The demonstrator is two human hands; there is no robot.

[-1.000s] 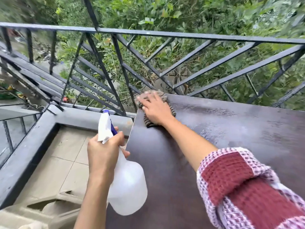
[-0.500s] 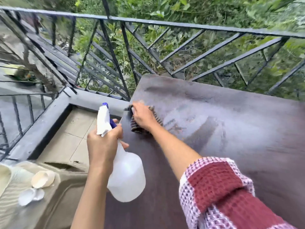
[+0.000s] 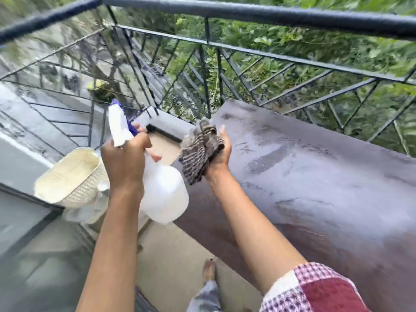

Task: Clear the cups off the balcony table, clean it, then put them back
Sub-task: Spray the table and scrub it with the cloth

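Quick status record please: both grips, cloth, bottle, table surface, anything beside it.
left grip: holds spray bottle by its neck
right grip: holds striped cloth above table's left edge
table: dark top, wet wipe streaks
basket: cream, woven, left of bottle
railing: black metal, behind table

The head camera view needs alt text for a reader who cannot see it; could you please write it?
A person's right hand grips a bunched striped cloth at the left edge of a dark, streaked balcony table, while the left hand holds a white spray bottle beside it. A woven basket sits further left.
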